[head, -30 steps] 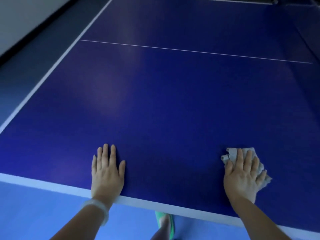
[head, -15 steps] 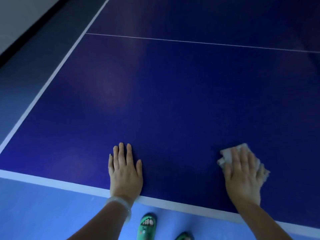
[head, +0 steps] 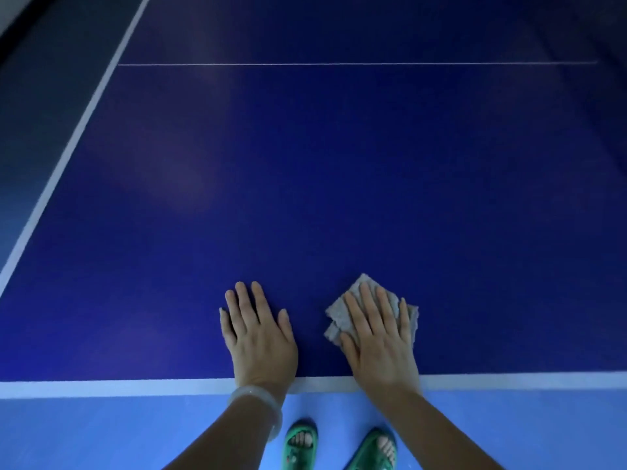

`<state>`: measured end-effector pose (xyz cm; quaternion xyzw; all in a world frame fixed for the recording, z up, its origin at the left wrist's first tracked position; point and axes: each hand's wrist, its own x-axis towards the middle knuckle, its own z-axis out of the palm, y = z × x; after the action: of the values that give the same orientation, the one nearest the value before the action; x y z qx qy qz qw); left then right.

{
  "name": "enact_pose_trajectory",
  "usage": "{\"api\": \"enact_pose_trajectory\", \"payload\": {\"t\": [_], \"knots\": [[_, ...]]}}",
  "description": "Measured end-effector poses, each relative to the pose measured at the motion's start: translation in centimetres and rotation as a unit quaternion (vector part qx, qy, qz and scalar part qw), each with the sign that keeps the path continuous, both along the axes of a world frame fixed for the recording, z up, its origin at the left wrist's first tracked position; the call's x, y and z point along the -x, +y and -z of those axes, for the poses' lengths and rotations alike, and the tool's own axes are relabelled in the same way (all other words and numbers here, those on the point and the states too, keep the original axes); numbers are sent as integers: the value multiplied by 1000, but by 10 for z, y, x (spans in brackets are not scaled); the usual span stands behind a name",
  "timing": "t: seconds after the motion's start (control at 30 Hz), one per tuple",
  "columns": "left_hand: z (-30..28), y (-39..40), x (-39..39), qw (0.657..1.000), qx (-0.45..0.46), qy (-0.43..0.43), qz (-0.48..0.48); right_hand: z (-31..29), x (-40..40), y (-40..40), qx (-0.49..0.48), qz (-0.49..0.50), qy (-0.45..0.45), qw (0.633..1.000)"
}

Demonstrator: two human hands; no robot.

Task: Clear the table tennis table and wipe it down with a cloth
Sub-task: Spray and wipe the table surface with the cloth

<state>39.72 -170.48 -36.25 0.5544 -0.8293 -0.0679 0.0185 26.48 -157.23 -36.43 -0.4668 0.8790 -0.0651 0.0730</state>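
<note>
Left hand flat on blue table, fingers straight, holding nothing, right hand flat, fingers spread, pressing grey cloth nr edge.

smooth light blue floor under dim bluish light

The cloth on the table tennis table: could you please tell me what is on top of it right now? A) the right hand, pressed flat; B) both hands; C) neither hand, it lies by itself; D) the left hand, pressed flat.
A: the right hand lies flat with straight fingers on the grey cloth, while the left hand rests on bare table beside it.
</note>
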Motion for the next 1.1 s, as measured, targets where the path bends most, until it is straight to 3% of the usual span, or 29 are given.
{"api": "enact_pose_trajectory", "payload": {"t": [0.17, 0.37, 0.7, 0.77, 0.9, 1.1], "knots": [[-1, 0, -1, 1000, -15, 11, 9, -8, -12, 52, 23, 72, -32, 997], [-3, 0, -1, 999, -46, -7, 11, -18, -39, 56, 141, 172, -79, 972], [-24, -6, -9, 991, -115, -7, 66, -48, -68, 88, 116, 179, -224, 951], [-31, 0, -9, 986, -128, -34, 104, -54, -72, 104, 103, 189, -265, 940], [-42, 42, -8, 963, -126, -52, 234, -66, -77, 147, 92, 231, -263, 932], [-58, 137, 5, 874, -220, 14, 433, -77, -75, 230, 73, 276, -229, 931]]}}
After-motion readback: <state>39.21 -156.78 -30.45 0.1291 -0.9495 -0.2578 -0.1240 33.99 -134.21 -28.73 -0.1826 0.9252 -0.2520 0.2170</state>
